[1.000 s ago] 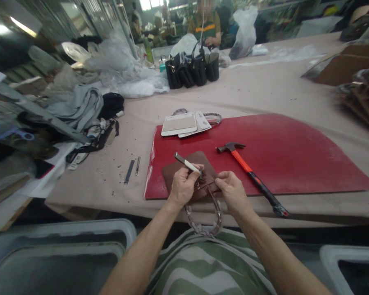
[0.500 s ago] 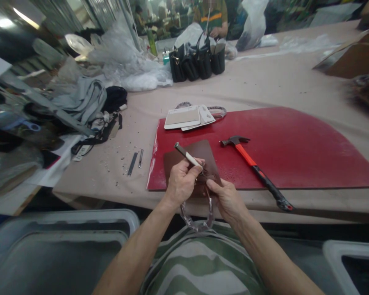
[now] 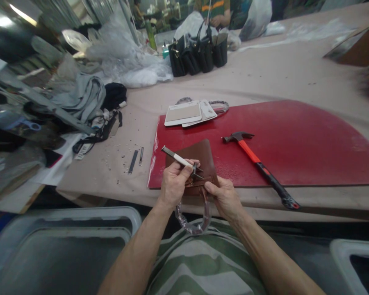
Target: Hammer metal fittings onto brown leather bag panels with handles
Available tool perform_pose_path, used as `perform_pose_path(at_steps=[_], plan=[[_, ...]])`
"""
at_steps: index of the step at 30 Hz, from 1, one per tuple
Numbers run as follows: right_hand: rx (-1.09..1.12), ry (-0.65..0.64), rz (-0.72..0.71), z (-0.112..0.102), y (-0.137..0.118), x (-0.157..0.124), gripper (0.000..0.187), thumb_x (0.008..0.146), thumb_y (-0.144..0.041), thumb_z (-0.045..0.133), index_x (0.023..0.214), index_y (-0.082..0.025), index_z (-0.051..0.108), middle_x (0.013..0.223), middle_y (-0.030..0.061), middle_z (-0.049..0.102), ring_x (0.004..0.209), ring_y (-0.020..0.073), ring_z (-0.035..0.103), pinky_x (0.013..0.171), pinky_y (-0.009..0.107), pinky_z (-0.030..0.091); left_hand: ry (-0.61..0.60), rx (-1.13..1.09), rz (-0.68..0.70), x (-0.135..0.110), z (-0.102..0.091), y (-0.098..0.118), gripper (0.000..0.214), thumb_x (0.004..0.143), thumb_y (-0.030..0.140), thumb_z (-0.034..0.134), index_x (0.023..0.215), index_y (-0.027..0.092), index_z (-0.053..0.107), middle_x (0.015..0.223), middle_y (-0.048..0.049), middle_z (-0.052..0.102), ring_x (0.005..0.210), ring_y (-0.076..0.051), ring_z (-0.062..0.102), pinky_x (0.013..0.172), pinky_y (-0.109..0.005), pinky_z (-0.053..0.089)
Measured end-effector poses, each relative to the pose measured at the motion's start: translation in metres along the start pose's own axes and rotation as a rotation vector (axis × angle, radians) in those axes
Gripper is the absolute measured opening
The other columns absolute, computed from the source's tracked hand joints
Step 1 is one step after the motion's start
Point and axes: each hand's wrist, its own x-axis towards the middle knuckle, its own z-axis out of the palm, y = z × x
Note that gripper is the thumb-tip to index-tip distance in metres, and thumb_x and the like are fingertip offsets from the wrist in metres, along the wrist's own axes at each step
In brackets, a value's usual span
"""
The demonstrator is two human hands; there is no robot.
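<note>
My left hand [image 3: 173,186] is closed around a narrow metal tool with a white middle section [image 3: 182,159]. Its square metal end points up and left, and thin pointed prongs stick out past my fingers over the leather. My right hand [image 3: 226,196] pinches the lower right edge of a brown leather bag panel [image 3: 199,152], thumb on top. A bag handle wrapped in clear plastic [image 3: 194,228] hangs from the panel toward my body. Under the panel lies a red board [image 3: 295,143]. Right of my hands, a claw hammer [image 3: 258,166] with an orange and black handle rests on it.
White and beige panels [image 3: 184,113] with wrapped handles lie on the board's back left. A dark flat strip [image 3: 133,162] and a small metal rod [image 3: 141,156] lie left. Black bags [image 3: 198,55] stand farther back. A grey bin [image 3: 129,213] is below left. Another person sits behind.
My left hand has shifted slightly left and turned the tool flatter, so its prongs now show over the leather. My right hand still grips the panel. The view has shifted a little.
</note>
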Motion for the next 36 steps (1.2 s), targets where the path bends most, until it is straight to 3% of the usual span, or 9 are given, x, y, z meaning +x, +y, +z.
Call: perform_pose_path(at_steps=[9,17,24,29,36], plan=[[0.005,-0.051,0.013,-0.001,0.008,0.001,0.033,0.065,-0.048,0.087,0.072,-0.02,0.072,0.063,0.0008,0.063,0.059,0.0158,0.053,0.058,0.029,0.046,-0.012,0.127,0.009,-0.01,-0.006,0.003,0.027,0.091,0.04,0.074,0.102,0.017,0.074,0.112,-0.0112,0.077,0.103,-0.023,0.074,0.09,-0.032,0.06],[-0.045,-0.109,0.01,-0.009,0.009,0.001,0.031,0.066,-0.041,0.088,0.088,-0.022,0.08,0.086,0.0037,0.075,0.079,0.0229,0.066,0.081,0.038,0.054,-0.04,0.218,-0.044,-0.007,-0.007,0.017,0.022,0.092,0.035,0.071,0.101,0.016,0.076,0.105,-0.009,0.078,0.093,-0.019,0.074,0.083,-0.026,0.058],[-0.032,-0.098,0.025,-0.008,0.014,0.001,0.031,0.064,-0.046,0.088,0.084,-0.023,0.081,0.078,0.0028,0.074,0.07,0.0212,0.065,0.075,0.037,0.055,-0.042,0.135,-0.13,-0.003,-0.009,0.018,0.023,0.089,0.036,0.075,0.099,0.015,0.076,0.102,-0.0091,0.078,0.091,-0.02,0.074,0.083,-0.028,0.059],[-0.013,-0.081,0.031,-0.005,0.013,0.003,0.031,0.065,-0.045,0.088,0.087,-0.025,0.082,0.081,0.0034,0.075,0.077,0.0237,0.067,0.082,0.041,0.055,-0.051,0.02,-0.105,-0.003,-0.012,0.013,0.026,0.089,0.039,0.076,0.1,0.016,0.075,0.104,-0.0092,0.078,0.095,-0.022,0.075,0.089,-0.032,0.06],[-0.014,-0.097,0.037,-0.008,0.015,0.004,0.026,0.068,-0.043,0.087,0.086,-0.024,0.082,0.079,0.0028,0.074,0.071,0.0213,0.064,0.077,0.039,0.055,-0.062,0.137,-0.088,-0.004,-0.011,0.019,0.022,0.09,0.038,0.075,0.098,0.017,0.076,0.105,-0.0085,0.078,0.096,-0.022,0.074,0.086,-0.03,0.061]])
